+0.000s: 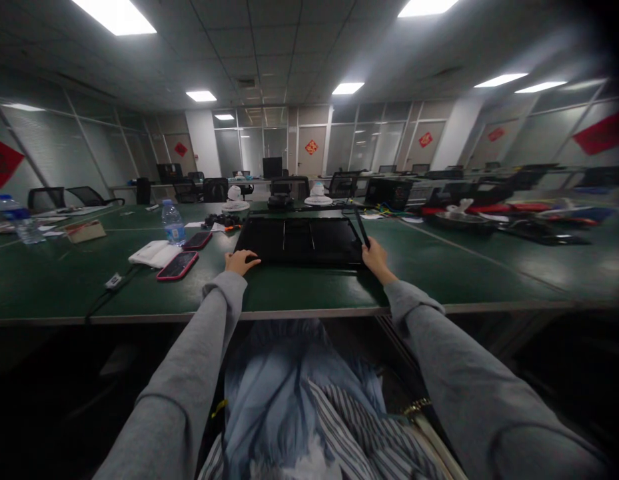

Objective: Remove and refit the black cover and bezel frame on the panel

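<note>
A flat black panel-like device lies on the green table in front of me. My left hand rests on its near left corner, fingers curled over the edge. My right hand sits at the near right corner, closed around a thin black stick-like tool that points up and away. Both arms wear grey sleeves.
Left of the panel lie two red-cased phones, a white case, a water bottle and a cable with a plug. Small fans, office chairs and cluttered tables stand farther back and right.
</note>
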Demonstrator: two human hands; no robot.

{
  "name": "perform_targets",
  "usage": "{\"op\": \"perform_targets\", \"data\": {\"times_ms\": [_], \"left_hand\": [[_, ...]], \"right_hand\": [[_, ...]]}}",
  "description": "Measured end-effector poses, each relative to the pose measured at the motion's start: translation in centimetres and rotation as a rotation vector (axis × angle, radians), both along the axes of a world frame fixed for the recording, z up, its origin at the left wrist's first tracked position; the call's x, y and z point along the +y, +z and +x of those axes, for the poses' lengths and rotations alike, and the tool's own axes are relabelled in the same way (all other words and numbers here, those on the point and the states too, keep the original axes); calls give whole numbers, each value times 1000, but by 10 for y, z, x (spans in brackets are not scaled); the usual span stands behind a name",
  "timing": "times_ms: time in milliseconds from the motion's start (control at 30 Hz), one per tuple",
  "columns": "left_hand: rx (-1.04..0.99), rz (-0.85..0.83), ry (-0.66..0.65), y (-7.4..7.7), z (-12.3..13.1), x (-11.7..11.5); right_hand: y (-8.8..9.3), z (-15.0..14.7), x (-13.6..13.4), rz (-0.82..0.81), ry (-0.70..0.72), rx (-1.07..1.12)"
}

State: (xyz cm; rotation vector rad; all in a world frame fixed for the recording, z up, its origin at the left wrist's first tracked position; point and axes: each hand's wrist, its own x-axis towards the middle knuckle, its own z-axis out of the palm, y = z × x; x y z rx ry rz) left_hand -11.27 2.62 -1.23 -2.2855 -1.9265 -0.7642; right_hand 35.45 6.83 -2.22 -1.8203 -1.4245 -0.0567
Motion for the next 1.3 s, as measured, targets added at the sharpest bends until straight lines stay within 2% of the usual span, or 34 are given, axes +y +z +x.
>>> {"op": "perform_targets", "data": {"times_ms": [300,467,667,733,833,900,1033,1300], "left_hand": [[46,-70,62,5,6,-6],[74,-61,104,9,7,-8],[58,5,65,13,8,-15],[18,104,114,12,5,-15],[-101,190,310,8,-4,-11],[-184,109,400,4,-11,-4],[-299,-84,377,-4,-23,11],[-375,-116,367,-10,-33,21]], "right_hand": [[-7,9,8,-117,-4,-26],[-9,13,11,-108,8,5],[-12,18,12,-54,36,82],[-13,19,12,-33,43,89],[-13,19,12,-23,46,90],[-14,19,11,-22,47,90],[-13,18,9,-14,51,87],[-9,17,10,-54,43,134]]}}
